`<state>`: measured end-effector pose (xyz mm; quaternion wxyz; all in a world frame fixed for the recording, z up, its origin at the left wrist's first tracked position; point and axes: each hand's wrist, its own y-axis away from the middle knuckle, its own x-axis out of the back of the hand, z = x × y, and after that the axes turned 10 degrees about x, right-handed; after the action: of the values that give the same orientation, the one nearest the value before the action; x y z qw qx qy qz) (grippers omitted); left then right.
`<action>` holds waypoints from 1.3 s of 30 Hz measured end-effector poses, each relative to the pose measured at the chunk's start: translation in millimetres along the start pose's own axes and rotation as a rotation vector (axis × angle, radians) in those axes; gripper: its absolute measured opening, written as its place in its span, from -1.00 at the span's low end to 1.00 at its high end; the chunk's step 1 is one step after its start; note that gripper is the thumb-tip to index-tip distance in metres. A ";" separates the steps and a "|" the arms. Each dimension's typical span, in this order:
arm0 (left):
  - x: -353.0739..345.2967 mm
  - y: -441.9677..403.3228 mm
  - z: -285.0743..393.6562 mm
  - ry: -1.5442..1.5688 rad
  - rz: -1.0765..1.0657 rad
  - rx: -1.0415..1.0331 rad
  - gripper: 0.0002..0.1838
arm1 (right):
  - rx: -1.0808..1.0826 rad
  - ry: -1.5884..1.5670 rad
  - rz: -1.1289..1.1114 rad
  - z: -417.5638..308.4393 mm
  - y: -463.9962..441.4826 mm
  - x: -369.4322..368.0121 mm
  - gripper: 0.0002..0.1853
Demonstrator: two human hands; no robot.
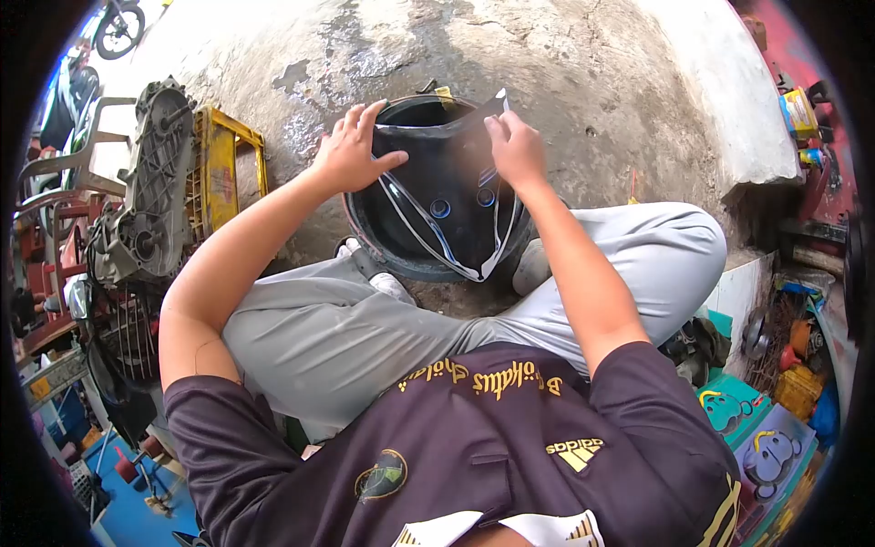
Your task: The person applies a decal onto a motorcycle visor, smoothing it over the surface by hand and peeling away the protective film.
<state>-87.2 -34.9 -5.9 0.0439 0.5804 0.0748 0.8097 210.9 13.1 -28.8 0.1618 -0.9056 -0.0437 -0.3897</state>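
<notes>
Something could slip here: the left hand is resting with its fingers well spread at the upper left edge of the panel, thumb stretched across it, so that side is seeming loosely steadied. The right hand is closing its fingers around the upper right corner, though blur is hiding the exact grip. A one-sided pull could be twisting the panel or scratching its striped edges against the tub.

The panel is lying across the tub, its pointed end hanging over the near rim. The tub is standing on the floor, which is showing a wet patch beyond the far rim. Toward the floor's left edge a crate is standing beside a metal casing; at its right edge a pale ledge is rising.
</notes>
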 end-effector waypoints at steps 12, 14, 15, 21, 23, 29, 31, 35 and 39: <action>-5.3 -4.1 -8.2 -0.059 -0.102 0.052 0.26 | -0.003 0.082 0.053 16.4 -2.2 -2.4 -0.67; -9.3 -0.9 -12.6 -0.011 -0.120 0.053 0.25 | 0.177 0.083 0.025 -3.3 14.9 -7.2 -0.69; -8.0 -1.6 -12.4 -0.014 -0.119 0.055 0.25 | 0.258 0.093 -0.015 -13.0 22.0 -9.4 -0.69; 6.1 -2.0 -8.4 -0.028 -0.182 0.036 0.16 | -0.085 -0.016 0.040 19.1 -16.5 -2.8 -0.63; 3.0 -2.0 -13.7 -0.015 -0.163 0.000 0.14 | -0.001 -0.002 0.052 12.8 -10.3 -1.4 -0.66; 5.8 -3.6 -21.3 -0.032 -0.174 -0.024 0.11 | 0.585 0.073 -0.070 -39.7 34.7 -6.1 -0.75; 9.1 -3.2 -24.5 -0.042 -0.201 -0.017 0.08 | 0.501 0.061 0.003 -34.3 25.9 -3.6 -0.77; 8.6 6.2 -43.6 -0.120 -0.151 -0.087 0.00 | 0.263 -0.038 0.096 -16.7 3.7 3.8 -0.78; 8.7 19.2 -51.8 -0.150 -0.099 -0.150 0.01 | 0.361 0.010 -0.080 -42.0 23.1 6.7 -0.82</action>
<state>-138.8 -56.0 -10.8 0.1326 0.6300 0.0393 0.7642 191.3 -22.7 -2.9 0.3064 -0.8574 -0.1483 -0.3859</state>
